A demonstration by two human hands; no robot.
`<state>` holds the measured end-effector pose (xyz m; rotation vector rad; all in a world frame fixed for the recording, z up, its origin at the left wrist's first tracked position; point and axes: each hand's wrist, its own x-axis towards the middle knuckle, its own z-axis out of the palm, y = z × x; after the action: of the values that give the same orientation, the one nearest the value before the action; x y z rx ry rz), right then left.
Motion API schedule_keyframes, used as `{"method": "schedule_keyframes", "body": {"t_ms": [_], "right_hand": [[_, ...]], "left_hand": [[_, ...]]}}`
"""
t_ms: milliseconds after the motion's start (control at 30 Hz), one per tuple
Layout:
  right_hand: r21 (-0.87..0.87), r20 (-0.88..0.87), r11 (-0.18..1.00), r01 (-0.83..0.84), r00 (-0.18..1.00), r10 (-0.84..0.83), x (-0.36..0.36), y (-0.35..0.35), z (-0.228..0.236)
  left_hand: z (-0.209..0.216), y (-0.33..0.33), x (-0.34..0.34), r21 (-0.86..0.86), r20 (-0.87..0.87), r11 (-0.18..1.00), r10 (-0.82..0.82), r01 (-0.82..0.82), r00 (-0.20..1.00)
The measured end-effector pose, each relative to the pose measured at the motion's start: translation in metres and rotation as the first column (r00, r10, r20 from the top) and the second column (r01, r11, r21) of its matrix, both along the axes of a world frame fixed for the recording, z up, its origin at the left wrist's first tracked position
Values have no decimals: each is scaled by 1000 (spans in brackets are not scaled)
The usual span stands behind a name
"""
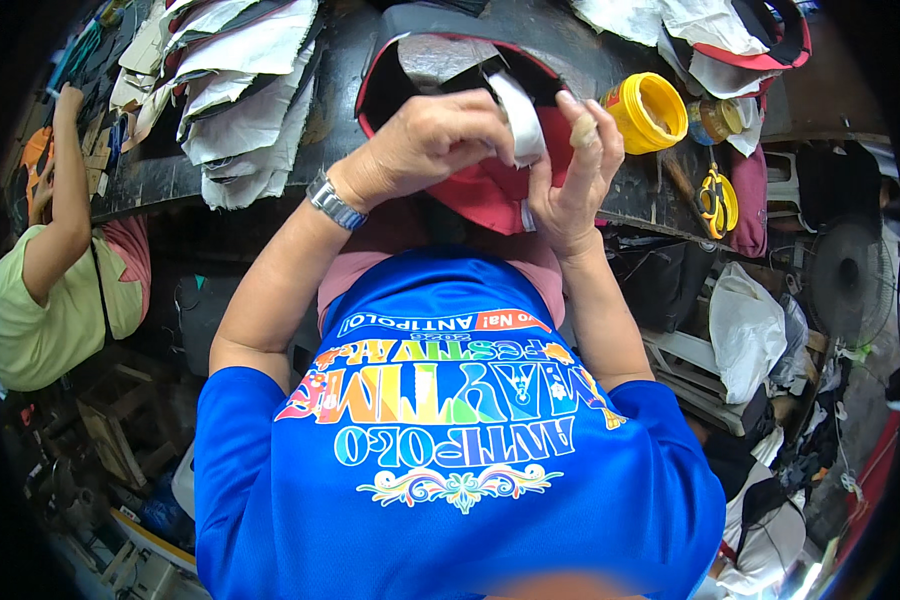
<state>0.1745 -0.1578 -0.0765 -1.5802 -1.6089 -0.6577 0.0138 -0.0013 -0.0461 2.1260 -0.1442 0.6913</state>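
A curved red and black fabric piece (480, 195), probably a shoe upper, sits at the table's near edge, its opening facing up. From it a white strip (518, 112) bends toward me. My left hand (435, 140), with a metal watch on the wrist, pinches the strip's near end between its fingertips. My right hand (575, 185) is at the right side of the red piece, fingers stretched and apart. Its thumb is close to the strip's end; a pale, glue-like film covers a fingertip. Exactly what the thumb touches cannot be told.
Right of my hands stand a yellow open tub (648, 113) and a small jar (715, 122), with yellow-handled scissors (716, 202) nearer me. A stack of white-lined pieces (250, 110) lies left; similar red-and-white pieces (740, 45) lie far right. Another person (65, 290) works at the left.
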Motion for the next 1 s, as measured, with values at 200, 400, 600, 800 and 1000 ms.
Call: {"method": "schedule_keyframes", "body": {"t_ms": [200, 400, 600, 800, 1000], "right_hand": [[-46, -136, 993, -109, 985, 102, 8, -2, -2], [-24, -513, 979, -202, 843, 162, 20, 2, -9], [-42, -619, 972, -233, 769, 157, 23, 6, -9], [-79, -621, 984, -161, 780, 78, 22, 9, -14], [-131, -634, 979, -154, 773, 37, 18, 10, -9]], "left_hand": [[-10, -6, 2, -48, 56, 997, 66, -63, 996], [-11, 7, -9, 259, -339, 864, 500, -432, 797], [-9, 23, -5, 188, -267, 892, 449, -411, 852], [-4, 24, -10, -194, -383, 914, 265, -357, 885], [-10, 25, -10, -295, -317, 911, 192, -289, 929]]}}
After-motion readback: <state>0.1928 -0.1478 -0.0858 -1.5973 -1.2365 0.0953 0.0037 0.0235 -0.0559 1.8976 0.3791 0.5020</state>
